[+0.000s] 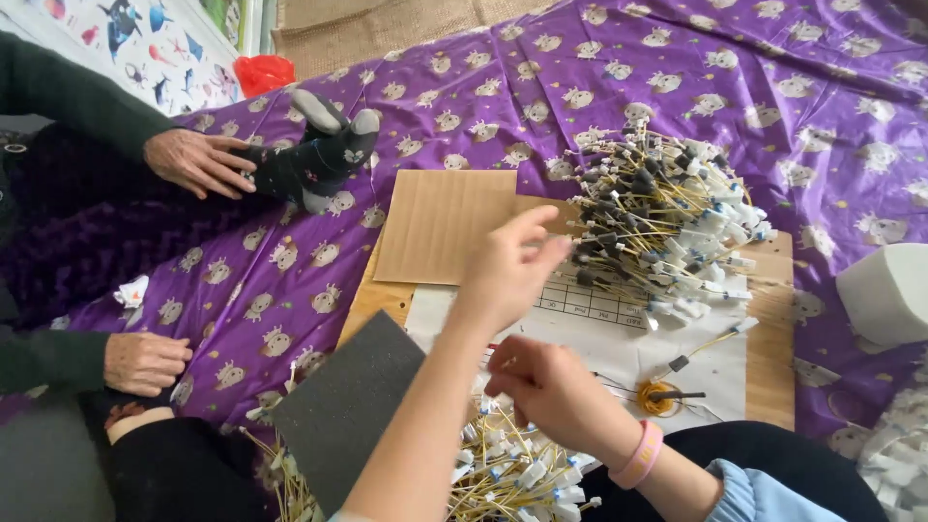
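**Two hands at work between two heaps of thin wire pieces**

The left hand (507, 266) is raised over the wooden board (771, 372), its fingers curled loosely together and the fingertips pointing toward the large heap of wire pieces (662, 222). That heap, a tangle of thin yellowish leads with white and black ends, lies just beyond and to the right of the fingertips, near but not touching. Whether the hand pinches anything cannot be told.

The right hand (551, 391) sits lower, wearing a pink wristband (640, 454), fingers bent inward over a second heap of wire pieces (512, 474) that lies right beneath it; its grip is hidden.

A cardboard sheet (440, 222) and a printed paper sheet (619, 333) rest on the board, and a dark foam slab (343, 411) leans at the near left. A small yellow coil (659, 396) lies on the paper. Everything rests on a purple patterned cloth (483, 97). Another person's two hands (198, 159) rest on dark clothing at the left.
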